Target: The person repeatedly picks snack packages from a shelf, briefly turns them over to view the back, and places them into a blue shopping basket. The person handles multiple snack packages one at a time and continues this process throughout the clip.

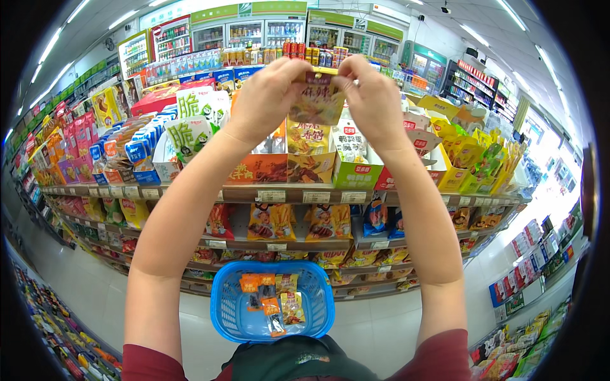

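Both hands are raised over the top shelf, pinching one small brown and gold snack packet (pixel 317 105) near its upper corners. My left hand (pixel 269 100) has its left side, and my right hand (pixel 374 102) its right. The packet hangs upright, its printed face towards me. Directly beneath it stands an open cardboard display box (pixel 310 167) with similar packets (pixel 309 138). Lower down, in front of my body, is a blue plastic shopping basket (pixel 220 305). Inside lie several orange-topped packets (pixel 271 308) and gold-coloured packets (pixel 292 307).
An orange-brown display box (pixel 257 169) and a green one (pixel 357 174) flank the box below my hands. Price labels line the wooden shelf edge (pixel 290 195). Bagged snacks (pixel 329 223) fill the shelf underneath. Drinks fridges (pixel 245 35) stand along the back wall.
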Tool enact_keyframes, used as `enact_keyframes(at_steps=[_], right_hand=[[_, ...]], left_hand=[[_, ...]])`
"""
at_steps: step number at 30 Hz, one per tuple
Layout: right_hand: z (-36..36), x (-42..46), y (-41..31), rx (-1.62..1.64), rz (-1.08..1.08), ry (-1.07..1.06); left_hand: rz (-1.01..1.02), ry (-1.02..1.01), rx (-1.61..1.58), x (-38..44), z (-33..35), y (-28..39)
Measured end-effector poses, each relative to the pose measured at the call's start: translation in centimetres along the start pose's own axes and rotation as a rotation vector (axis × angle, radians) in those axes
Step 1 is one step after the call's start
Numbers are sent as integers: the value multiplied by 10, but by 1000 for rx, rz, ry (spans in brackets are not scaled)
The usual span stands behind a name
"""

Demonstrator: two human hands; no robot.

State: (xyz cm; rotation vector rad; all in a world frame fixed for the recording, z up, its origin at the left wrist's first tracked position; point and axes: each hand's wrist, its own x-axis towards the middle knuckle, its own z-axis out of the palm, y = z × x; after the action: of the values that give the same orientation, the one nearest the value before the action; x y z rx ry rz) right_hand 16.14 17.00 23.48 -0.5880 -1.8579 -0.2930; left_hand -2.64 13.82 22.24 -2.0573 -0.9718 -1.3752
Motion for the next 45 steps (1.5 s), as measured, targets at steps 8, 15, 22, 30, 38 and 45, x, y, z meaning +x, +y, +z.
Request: enact_keyframes(at_steps=[8,15,22,30,38,45], right_hand=[[-29,-62,-40,571,315,-237],[22,-226,-50,743,735,-573],[120,-447,-37,629,1176,-829],[184,-612,-15,265,1504,-1190],[211,-649,-10,41,1564,-1367],[224,-622,-46,-48,1190,-1207]], left_hand=[[35,-67,-130,-45,-48,50],[-905,-270,-869,-224,-17,70],[-1714,-755,-1016,-456,74,83],[-2208,-756,-843,-591,146,105],[-2270,-836,-652,-640,179,114],[-2312,-786,-28,-688,185,122]])
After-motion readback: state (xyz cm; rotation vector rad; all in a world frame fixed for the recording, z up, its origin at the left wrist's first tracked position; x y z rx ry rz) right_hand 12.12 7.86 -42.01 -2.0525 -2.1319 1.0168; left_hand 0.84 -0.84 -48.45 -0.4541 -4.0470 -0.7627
